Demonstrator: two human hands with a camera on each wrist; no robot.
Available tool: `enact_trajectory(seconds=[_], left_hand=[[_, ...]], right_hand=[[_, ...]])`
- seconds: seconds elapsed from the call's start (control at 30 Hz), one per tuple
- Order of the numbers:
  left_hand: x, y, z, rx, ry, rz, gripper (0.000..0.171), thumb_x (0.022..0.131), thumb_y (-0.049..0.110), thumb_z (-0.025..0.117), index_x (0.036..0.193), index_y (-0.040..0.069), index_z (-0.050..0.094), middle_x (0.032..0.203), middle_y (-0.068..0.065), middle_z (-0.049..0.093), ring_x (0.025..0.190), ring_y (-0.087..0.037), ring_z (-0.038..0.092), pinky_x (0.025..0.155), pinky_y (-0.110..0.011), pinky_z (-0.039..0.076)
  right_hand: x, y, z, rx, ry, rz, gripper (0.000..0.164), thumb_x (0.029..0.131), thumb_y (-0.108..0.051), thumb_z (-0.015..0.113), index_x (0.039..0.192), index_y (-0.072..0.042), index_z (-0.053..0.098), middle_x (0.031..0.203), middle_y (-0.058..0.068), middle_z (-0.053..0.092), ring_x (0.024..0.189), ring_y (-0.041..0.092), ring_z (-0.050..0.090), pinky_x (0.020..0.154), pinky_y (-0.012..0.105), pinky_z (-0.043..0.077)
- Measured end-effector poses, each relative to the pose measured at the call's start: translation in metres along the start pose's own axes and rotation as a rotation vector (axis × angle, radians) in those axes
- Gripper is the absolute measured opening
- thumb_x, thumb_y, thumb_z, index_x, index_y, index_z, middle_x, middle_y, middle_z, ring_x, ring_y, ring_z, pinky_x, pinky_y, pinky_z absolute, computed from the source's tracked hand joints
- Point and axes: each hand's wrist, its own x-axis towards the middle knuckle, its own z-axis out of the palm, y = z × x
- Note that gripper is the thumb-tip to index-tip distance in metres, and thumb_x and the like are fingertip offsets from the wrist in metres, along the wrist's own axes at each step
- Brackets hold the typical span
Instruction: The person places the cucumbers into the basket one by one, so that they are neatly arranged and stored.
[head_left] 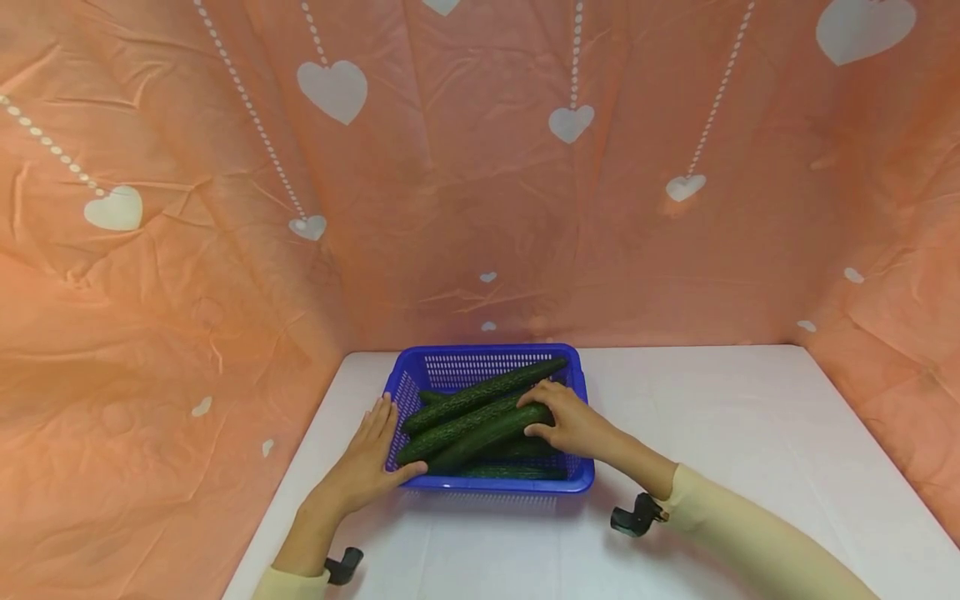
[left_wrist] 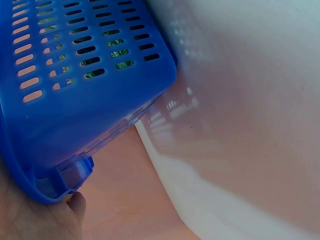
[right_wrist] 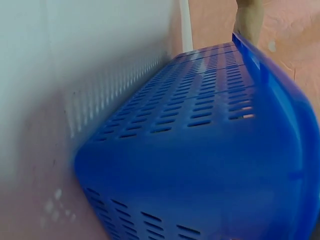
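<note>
A blue plastic basket (head_left: 517, 485) with slotted walls holds several long dark green cucumbers, most lying aslant. My right hand (head_left: 576, 423) reaches over the basket's right side. Its thumb and fingers grip the right end of a cucumber (head_left: 480, 440) on top of the pile. At the left rim rests my left hand (head_left: 358, 467), its fingers straight along the side and its thumb at the front left corner. In the left wrist view, green shows through the slots of the basket wall (left_wrist: 90, 115). The cucumbers are hidden in the right wrist view behind the basket wall (right_wrist: 185, 170).
The basket stands near the back edge of a white table (head_left: 697, 400). An orange sheet (head_left: 465, 208) printed with white hearts hangs behind and at both sides. A small black device (head_left: 637, 515) sits at the right wrist, another (head_left: 345, 567) at the left.
</note>
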Motion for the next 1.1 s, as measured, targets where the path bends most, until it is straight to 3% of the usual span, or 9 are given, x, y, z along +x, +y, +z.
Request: enact_trajectory(seconds=[0.33,0.57,0.67,0.87,1.1], left_hand=[[0.002,0.001,-0.001,0.0,-0.006,0.001,0.117,0.097,0.065,0.068,0.168,-0.008,0.011,0.178,-0.024,-0.003,0.165,-0.043,-0.004,0.133,-0.061,0.006],[0.004,0.0,0.001,0.006,0.005,0.009,0.116,0.097,0.065,0.069,0.168,-0.007,0.013,0.178,-0.024,-0.002,0.165,-0.043,-0.003,0.133,-0.061,0.006],[0.004,0.0,0.001,0.011,0.001,0.009,0.115,0.097,0.065,0.068,0.168,-0.006,0.013,0.178,-0.024,-0.001,0.165,-0.044,-0.003,0.133,-0.061,0.006],[0.002,0.003,-0.007,0.055,0.001,0.017,0.111,0.098,0.066,0.066,0.168,-0.005,0.018,0.177,-0.027,0.006,0.164,-0.046,0.003,0.132,-0.062,0.003],[0.002,-0.001,-0.022,0.122,0.047,0.045,0.098,0.1,0.062,0.064,0.167,-0.002,0.03,0.176,-0.028,0.015,0.163,-0.05,0.008,0.132,-0.064,0.003]], right_hand=[[0.001,0.001,0.001,0.01,-0.02,0.037,0.031,0.098,-0.013,0.08,0.127,-0.005,0.073,0.131,0.016,0.069,0.135,0.046,0.059,0.112,0.063,0.05],[-0.009,0.005,-0.02,0.024,0.123,-0.006,0.031,0.098,-0.011,0.08,0.127,-0.002,0.073,0.123,0.009,0.071,0.122,0.035,0.067,0.106,0.056,0.055],[-0.021,0.011,-0.035,-0.003,0.196,0.011,0.032,0.097,-0.011,0.08,0.127,-0.001,0.073,0.124,0.012,0.072,0.123,0.037,0.067,0.109,0.059,0.053],[-0.056,0.022,-0.071,-0.109,0.28,0.122,0.04,0.1,-0.017,0.079,0.135,-0.002,0.069,0.138,0.02,0.068,0.134,0.044,0.06,0.114,0.066,0.046],[-0.105,0.041,-0.104,-0.294,0.297,0.218,0.063,0.101,-0.032,0.077,0.15,0.0,0.056,0.155,0.031,0.053,0.145,0.055,0.043,0.123,0.072,0.028]])
